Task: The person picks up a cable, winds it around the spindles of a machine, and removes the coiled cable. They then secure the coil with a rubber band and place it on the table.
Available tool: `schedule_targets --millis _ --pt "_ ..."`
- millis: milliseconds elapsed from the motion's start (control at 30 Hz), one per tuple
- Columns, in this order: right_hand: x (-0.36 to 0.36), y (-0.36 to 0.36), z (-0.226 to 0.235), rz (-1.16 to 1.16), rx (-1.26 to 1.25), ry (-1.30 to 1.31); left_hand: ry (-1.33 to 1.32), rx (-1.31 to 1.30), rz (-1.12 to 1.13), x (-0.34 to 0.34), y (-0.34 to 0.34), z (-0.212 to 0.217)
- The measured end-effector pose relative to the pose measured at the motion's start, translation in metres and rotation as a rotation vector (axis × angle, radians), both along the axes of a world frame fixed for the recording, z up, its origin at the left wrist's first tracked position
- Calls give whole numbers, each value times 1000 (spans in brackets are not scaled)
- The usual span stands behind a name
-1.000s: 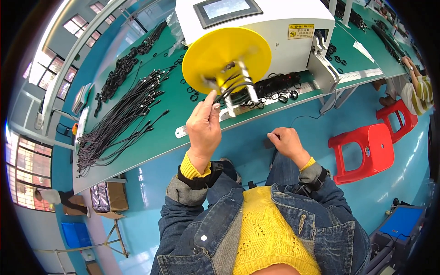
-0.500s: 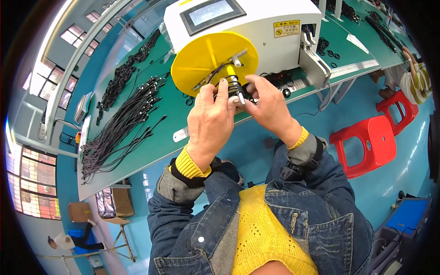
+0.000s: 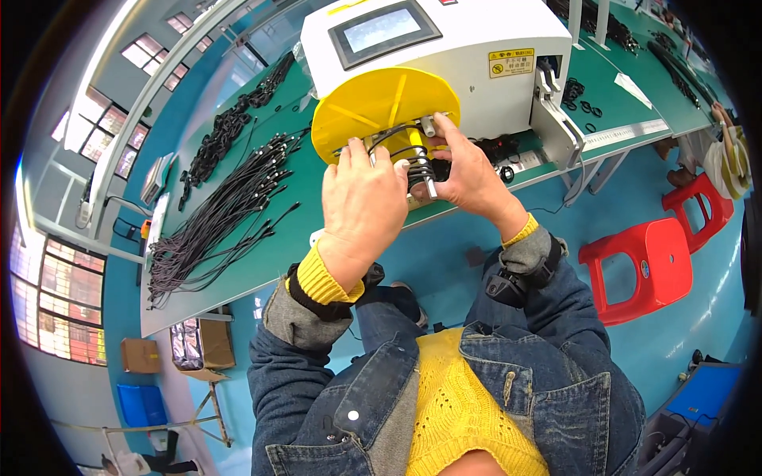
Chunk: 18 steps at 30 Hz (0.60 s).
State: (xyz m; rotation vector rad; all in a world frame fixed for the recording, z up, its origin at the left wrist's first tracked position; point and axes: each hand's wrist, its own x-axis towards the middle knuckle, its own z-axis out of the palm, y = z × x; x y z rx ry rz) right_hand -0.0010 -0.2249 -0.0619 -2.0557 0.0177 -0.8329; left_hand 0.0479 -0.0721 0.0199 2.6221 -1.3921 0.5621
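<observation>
A black cable [image 3: 417,163] is wound in several loops around a post with a yellow base and metal tip, in front of a yellow disc [image 3: 397,87]. My left hand [image 3: 363,198] grips the coil from the left; its thumb presses the loops, while its fingers curl toward the disc and are partly hidden. From the right, my right hand [image 3: 472,173] is closed around the coil, thumb near the metal tip and index finger beside a metal peg [image 3: 429,125] on the disc. The disc is mounted on a white machine [image 3: 484,40] with a screen [image 3: 385,33].
Many straight black cables [image 3: 230,210] lie on the green table [image 3: 182,274] at left, with bundled coils [image 3: 214,143] behind them. A metal bracket [image 3: 556,127] stands at the machine's right. Red stools [image 3: 667,262] are on the right floor; a co-worker [image 3: 730,159] is at far right.
My right index finger has moved up to the peg, and my left fingers have spread left along the disc. The view has shifted, so the machine appears slightly lower and farther right.
</observation>
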Motion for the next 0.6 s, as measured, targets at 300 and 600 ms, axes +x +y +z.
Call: schedule_targets --millis 300,600 --pt "-1 7 2 50 173 -30 103 -431 -319 24 5 -40" --pt "5 57 -21 -256 36 -352 175 -262 -211 9 6 -24"
